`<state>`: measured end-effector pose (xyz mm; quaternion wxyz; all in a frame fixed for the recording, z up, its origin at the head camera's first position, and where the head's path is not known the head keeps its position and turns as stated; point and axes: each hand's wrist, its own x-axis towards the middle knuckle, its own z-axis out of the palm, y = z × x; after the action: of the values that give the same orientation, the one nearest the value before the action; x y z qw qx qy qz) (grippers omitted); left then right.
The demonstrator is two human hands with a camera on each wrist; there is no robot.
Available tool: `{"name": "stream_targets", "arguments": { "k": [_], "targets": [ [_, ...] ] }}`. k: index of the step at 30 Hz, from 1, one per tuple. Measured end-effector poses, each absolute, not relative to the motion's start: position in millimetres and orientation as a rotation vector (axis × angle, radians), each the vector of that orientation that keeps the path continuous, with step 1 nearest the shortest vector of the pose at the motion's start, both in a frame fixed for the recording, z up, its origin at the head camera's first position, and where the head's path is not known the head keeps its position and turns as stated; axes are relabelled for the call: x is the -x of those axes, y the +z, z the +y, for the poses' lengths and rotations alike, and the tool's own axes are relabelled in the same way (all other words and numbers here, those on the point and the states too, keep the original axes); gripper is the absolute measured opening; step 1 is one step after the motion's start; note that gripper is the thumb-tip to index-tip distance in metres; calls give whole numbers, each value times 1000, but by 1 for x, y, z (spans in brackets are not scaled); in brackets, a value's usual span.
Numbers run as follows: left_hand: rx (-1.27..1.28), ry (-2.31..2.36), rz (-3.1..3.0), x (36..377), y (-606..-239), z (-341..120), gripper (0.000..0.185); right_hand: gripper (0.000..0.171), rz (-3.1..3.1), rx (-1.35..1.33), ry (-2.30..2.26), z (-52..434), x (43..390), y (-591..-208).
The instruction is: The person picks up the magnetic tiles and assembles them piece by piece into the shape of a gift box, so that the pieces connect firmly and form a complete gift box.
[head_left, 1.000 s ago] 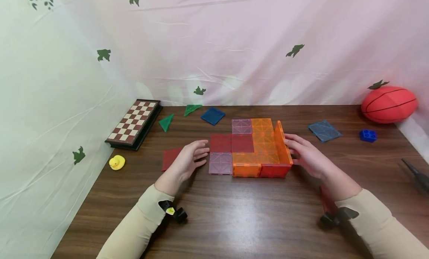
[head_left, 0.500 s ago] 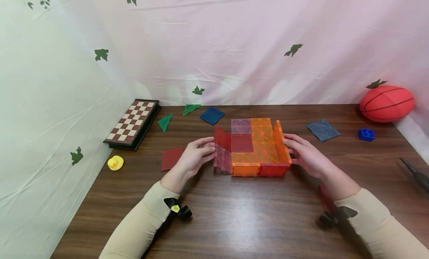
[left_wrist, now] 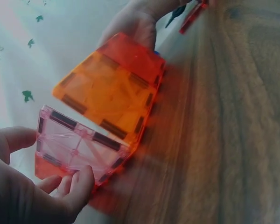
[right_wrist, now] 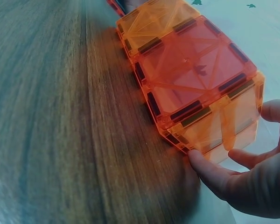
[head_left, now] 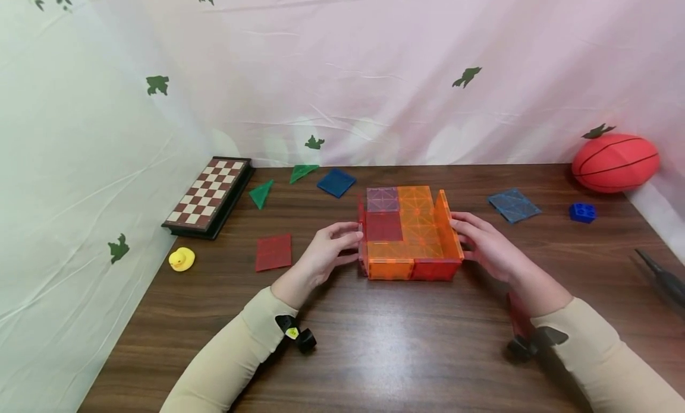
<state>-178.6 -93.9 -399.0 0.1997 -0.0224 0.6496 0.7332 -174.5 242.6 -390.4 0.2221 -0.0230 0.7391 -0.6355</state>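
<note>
A shallow box of magnetic tiles (head_left: 412, 235) sits mid-table, with an orange, red and pink floor and low orange and red front walls. My left hand (head_left: 332, 249) presses straight fingers against the outside of its left wall (head_left: 363, 240), which stands upright. In the left wrist view this wall's pink tile (left_wrist: 79, 144) lies between my thumb and fingertips (left_wrist: 81, 179). My right hand (head_left: 484, 243) rests flat against the outside of the upright orange right wall (head_left: 448, 229). The right wrist view has my right hand (right_wrist: 252, 182) at the orange corner (right_wrist: 214, 126).
A loose red tile (head_left: 273, 252) lies left of the box, with a yellow duck (head_left: 181, 258) and chessboard (head_left: 207, 193) beyond. Behind it are two green triangles (head_left: 261, 194) and a blue tile (head_left: 336, 182). Right: grey-blue tile (head_left: 514, 205), blue brick (head_left: 582, 212), red ball (head_left: 615, 162), dark tool (head_left: 660, 276).
My left hand has swung the red and pink tiles up from flat on the table to upright as the box's left wall. The right hand has stayed against the orange wall.
</note>
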Motion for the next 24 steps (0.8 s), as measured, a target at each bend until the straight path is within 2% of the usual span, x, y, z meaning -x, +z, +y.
{"name": "stream_targets", "arguments": {
  "k": [7,16,24],
  "targets": [
    [77,2017,1831,172,-400,-87,48,77,2107,102,-1709,240,176,-390],
    [131,2083,1702,134,-392,-75,65,71,2234,148,-1708,251,198,-385],
    [136,2214,1637,126,-394,-63,54,69,2205,274,-1718,251,224,-387]
  ]
}}
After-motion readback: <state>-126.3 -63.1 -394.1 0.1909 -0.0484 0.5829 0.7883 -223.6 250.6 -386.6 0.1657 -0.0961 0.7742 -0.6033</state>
